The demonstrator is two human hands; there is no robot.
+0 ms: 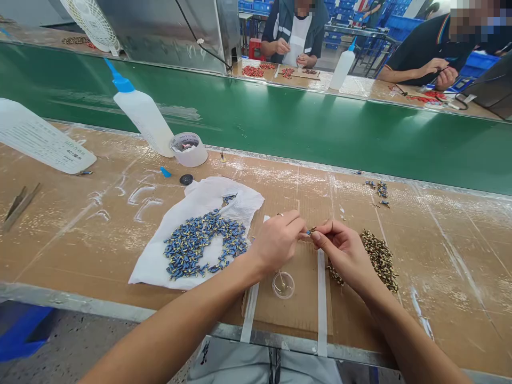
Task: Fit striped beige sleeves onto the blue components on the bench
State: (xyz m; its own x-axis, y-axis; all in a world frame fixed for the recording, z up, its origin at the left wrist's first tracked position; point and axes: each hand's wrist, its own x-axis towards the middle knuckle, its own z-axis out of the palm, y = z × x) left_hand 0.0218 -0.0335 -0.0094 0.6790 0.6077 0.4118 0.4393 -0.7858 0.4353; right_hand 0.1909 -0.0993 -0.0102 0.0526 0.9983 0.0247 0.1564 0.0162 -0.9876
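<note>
My left hand (278, 240) and my right hand (342, 250) meet over a taped cardboard pad (296, 304) at the table's near edge. Both pinch one small blue and brass part (310, 231) between their fingertips. Left of my hands lies a white cloth (200, 202) with a ring-shaped heap of several blue parts (204, 242). A heap of small brass parts (380, 258) lies just right of my right hand. A small clear round cap (283, 285) sits on the pad below my hands.
A white squeeze bottle with a blue nozzle (142, 114), a tape roll (189, 149) and a printed sheet (40, 140) stand at the back left. Tweezers (19, 205) lie far left. A green conveyor belt (280, 122) runs behind; two other people work across it.
</note>
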